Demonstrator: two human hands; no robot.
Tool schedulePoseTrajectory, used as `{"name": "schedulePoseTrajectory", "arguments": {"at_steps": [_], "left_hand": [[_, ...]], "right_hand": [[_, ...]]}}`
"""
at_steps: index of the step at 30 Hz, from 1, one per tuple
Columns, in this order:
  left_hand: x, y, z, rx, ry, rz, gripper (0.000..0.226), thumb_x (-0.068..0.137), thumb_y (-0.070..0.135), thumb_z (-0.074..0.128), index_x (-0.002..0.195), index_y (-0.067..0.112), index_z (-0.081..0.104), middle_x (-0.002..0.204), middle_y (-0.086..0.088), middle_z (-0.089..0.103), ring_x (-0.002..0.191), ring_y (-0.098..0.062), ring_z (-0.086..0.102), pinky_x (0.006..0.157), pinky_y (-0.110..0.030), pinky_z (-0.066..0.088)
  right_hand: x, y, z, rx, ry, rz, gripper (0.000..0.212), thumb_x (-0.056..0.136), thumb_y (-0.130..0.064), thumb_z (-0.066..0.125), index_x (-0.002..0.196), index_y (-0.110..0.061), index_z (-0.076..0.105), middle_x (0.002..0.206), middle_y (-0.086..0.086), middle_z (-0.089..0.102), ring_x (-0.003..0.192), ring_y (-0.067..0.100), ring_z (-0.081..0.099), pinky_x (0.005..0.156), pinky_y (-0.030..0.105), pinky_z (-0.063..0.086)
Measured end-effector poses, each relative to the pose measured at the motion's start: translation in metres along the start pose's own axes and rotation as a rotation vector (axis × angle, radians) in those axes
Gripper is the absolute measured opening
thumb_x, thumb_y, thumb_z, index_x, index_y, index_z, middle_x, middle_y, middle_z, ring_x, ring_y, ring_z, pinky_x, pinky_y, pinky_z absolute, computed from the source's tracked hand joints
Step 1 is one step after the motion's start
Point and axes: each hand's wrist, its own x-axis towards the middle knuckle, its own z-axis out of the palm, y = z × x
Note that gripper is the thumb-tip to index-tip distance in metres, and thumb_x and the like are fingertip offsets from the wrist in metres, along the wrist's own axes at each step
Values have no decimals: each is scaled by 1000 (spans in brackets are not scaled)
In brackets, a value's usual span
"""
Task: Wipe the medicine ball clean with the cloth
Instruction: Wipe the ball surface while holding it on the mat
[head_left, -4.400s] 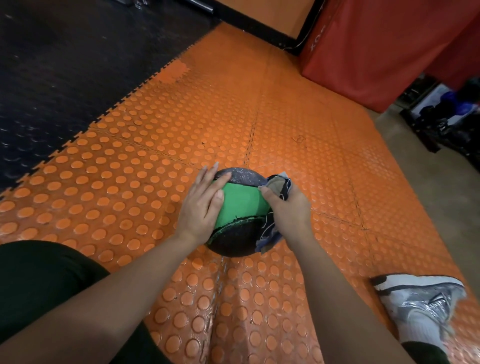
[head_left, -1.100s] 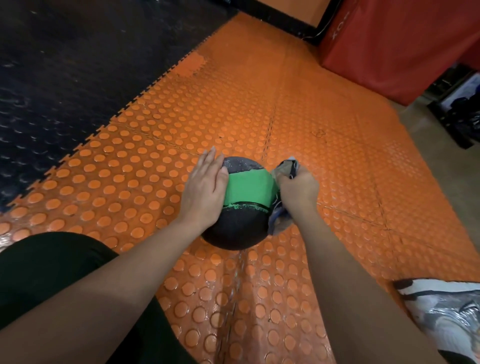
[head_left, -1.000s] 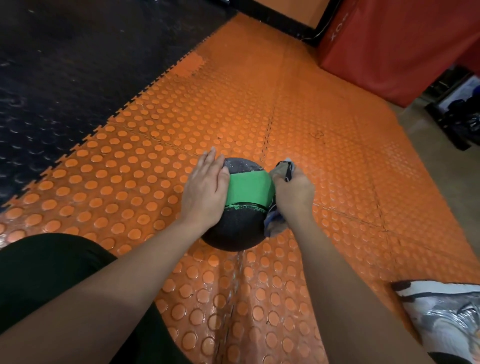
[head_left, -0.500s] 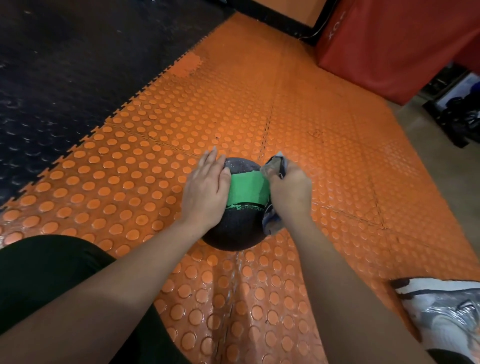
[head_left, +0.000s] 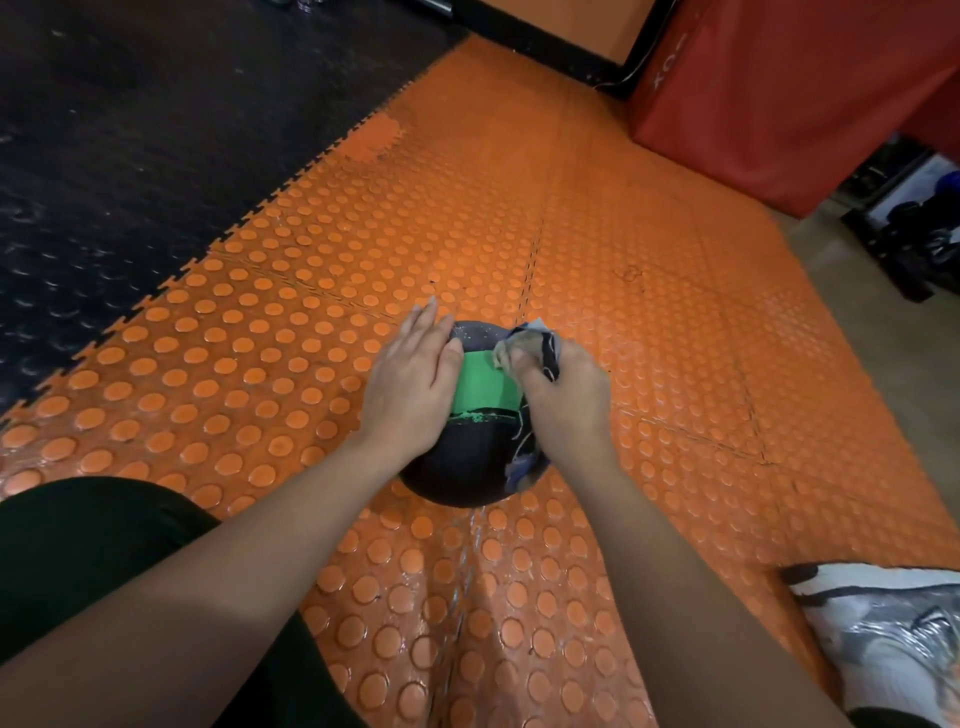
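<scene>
Seen from a head-worn camera looking down, one medicine ball (head_left: 462, 467), black with one green band across its top, sits on orange studded floor matting (head_left: 597, 234), roughly at the middle of the orange area and well apart from its edges. Two bare hands are on the ball. The left hand (head_left: 410, 384) lies flat against the ball's left side, fingers straight and together, pressing on it and grasping nothing. The right hand (head_left: 563, 397) is on the ball's right side with its fingers curled round one cloth (head_left: 535, 340), a frayed grey and dark rag; part of the cloth bunches up above the knuckles at the ball's far side, and another part hangs down below the hand against the ball's near right side. The cloth touches the ball beside the green band. Both forearms reach in from the bottom edge of the view. One dark-clothed leg (head_left: 88, 561) fills the lower left corner. One silver and white sneaker (head_left: 883, 634) rests on the matting at its near right edge. Black matting (head_left: 130, 130) joins the orange along a toothed seam at the left edge. One large red padded block (head_left: 789, 93) stands at the far right corner of the orange matting, and some dark items (head_left: 919, 234), too blurred to identify, sit on bare floor beyond the right edge.
</scene>
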Motion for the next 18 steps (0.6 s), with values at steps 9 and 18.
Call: {"name": "schedulePoseTrajectory", "arguments": {"at_steps": [9,18], "left_hand": [[-1,-8,-2,-57,37,-54,59,95,47,22,147,19,27,158,4,12,145,-11,5,118,-39,3],[-10,-20,-3,-616,71,-600,131,41,91,52,149,36,3,156,2,22,141,-22,25,114,-49,24]], "right_hand": [[20,-1,1,277,-53,365,12,89,-25,57,87,-13,60,87,5,64,81,24,60,70,32,48],[12,8,-8,817,-273,655,16,89,-16,58,101,-7,63,83,9,70,66,21,68,58,29,54]]}}
